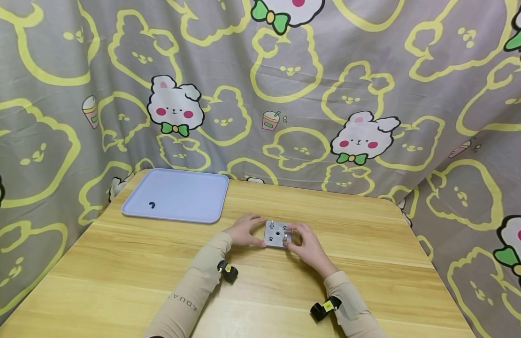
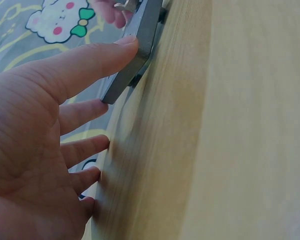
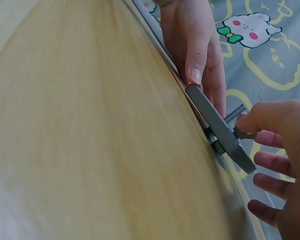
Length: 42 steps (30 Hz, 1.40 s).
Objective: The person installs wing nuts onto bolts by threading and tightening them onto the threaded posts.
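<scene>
- Behind the work, in the head view, we see a grey cartoon-print curtain (image 1: 226,70) and a wood-grain table (image 1: 370,263); a pale blue tray (image 1: 184,192) lies at its back left, bearing a small dark curved piece (image 1: 152,205) we cannot identify.
- On the table, right of the tray, we find a drilled metal plate (image 1: 278,240) between the left hand (image 1: 244,230) and the right hand (image 1: 308,246). We judge it stiff, dense for its size and hardly fragile, its smooth face perhaps slippery.
- From the left wrist, we see the left thumb and index finger pinching the plate's edges, the remaining fingers spread beside it. Opposite edges seem to us the surest hold.
- From the right wrist, we see the right thumb and index finger gripping what looks like a wing nut (image 3: 246,134), near a threaded bolt (image 3: 235,114). Dark pieces (image 3: 218,146) beneath lift the plate, so we expect rocking under a corner push.
</scene>
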Each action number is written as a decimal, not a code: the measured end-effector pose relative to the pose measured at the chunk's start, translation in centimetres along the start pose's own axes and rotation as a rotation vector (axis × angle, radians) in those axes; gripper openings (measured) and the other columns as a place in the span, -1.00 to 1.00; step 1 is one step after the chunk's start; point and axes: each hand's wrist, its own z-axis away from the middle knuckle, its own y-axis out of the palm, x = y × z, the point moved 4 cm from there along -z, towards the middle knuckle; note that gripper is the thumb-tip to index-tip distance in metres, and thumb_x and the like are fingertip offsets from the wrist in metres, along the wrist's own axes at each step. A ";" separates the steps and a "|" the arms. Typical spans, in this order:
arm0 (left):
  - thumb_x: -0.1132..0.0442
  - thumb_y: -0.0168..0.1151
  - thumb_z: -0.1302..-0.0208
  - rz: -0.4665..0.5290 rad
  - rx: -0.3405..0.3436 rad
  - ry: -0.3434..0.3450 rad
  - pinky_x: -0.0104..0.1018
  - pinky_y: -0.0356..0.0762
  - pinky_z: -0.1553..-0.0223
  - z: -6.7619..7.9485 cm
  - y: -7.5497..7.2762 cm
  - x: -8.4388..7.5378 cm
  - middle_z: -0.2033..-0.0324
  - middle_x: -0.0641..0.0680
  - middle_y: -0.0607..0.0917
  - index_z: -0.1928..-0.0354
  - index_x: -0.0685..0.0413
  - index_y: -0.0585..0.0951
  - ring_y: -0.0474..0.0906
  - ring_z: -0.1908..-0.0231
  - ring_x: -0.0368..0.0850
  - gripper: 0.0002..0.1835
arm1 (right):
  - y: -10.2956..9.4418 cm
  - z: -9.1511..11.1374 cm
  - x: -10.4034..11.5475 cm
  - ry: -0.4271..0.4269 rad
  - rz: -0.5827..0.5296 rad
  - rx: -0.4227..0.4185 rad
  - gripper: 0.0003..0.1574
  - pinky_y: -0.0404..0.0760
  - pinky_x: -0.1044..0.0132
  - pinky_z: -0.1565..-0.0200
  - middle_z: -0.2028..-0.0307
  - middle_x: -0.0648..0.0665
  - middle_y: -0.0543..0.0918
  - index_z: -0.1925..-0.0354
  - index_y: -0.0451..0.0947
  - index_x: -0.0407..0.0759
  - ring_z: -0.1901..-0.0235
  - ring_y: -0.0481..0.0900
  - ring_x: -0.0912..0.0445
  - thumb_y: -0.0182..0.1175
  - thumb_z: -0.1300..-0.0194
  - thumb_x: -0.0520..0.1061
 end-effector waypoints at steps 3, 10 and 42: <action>-0.12 0.42 -0.03 0.007 -0.003 -0.003 0.21 -0.10 -0.48 0.0 0.0 0.0 -0.45 0.25 0.22 -0.43 -0.09 0.29 -0.01 -0.48 0.29 -0.09 | 0.0 -0.1 0.0 0.006 -0.008 0.006 -0.68 0.43 -0.13 -0.25 -0.03 -0.16 0.59 0.17 0.59 -0.10 -0.14 0.50 -0.11 0.42 -0.06 -0.20; -0.12 0.42 -0.03 0.000 -0.006 0.001 0.22 -0.10 -0.48 0.1 -0.1 -0.1 -0.45 0.25 0.22 -0.43 -0.10 0.29 -0.01 -0.48 0.29 -0.09 | -0.1 -0.1 0.0 0.018 -0.026 -0.009 -0.81 0.38 -0.15 -0.27 -0.03 -0.18 0.60 0.42 0.51 -0.02 -0.13 0.50 -0.14 0.36 -0.08 -0.22; -0.11 0.42 -0.04 0.023 0.002 0.001 0.20 -0.14 -0.49 0.0 0.0 0.0 -0.45 0.27 0.21 -0.43 -0.06 0.30 -0.03 -0.49 0.31 -0.10 | -0.1 -0.1 0.0 -0.001 -0.017 -0.017 -0.81 0.38 -0.17 -0.26 -0.01 -0.22 0.60 0.49 0.50 -0.04 -0.12 0.50 -0.17 0.35 -0.06 -0.24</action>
